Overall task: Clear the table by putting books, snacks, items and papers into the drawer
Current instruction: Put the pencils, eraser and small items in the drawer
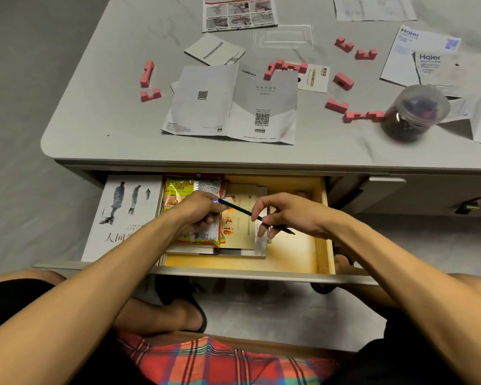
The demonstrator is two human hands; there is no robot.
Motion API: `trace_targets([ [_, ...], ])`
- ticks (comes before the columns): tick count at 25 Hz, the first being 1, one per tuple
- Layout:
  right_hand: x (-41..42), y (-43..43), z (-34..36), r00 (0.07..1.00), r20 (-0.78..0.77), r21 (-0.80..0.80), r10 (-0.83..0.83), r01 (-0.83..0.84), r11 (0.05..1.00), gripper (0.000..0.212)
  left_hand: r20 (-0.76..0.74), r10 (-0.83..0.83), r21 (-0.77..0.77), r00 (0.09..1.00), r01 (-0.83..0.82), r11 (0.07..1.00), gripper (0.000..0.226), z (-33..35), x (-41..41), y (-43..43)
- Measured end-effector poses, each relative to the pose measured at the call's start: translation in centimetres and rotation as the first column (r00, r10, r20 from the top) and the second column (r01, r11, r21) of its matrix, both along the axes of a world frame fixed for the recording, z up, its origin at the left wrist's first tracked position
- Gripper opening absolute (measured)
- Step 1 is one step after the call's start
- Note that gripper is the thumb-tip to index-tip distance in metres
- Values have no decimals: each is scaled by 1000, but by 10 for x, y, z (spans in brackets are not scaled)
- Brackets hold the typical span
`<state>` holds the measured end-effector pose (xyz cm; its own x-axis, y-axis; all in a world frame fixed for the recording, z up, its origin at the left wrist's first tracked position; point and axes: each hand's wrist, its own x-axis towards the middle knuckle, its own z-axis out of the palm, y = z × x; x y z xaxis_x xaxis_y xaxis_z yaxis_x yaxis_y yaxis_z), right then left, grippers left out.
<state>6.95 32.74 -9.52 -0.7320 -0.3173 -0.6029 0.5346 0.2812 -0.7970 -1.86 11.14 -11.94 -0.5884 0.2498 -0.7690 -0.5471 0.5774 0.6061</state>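
The forearms (100, 270) are bare. Black shorts (14, 307) cover the thighs. A dark sandal (175, 291) is on one foot.

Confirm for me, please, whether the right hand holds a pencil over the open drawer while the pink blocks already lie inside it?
Not quite: the head view shows the pink blocks on the table, not inside the drawer. The right hand does hold the pencil over it.
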Motion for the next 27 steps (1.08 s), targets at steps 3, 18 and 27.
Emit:
trace_targets([
  [3,1,-3,-20,993,-70,192,96,-81,978,32,-1,7,-3,1000,-7,1000,19,-3,-2,6],
  [18,1,-4,-124,992,-105,673,64,24,739,29,-1,6,-47,1000,-6,999,13,-2,-1,13],
  [27,-7,2,-134,974,-197,604,-109,208,769,26,86,38,30,996,-41,999,19,-3,1,20],
])
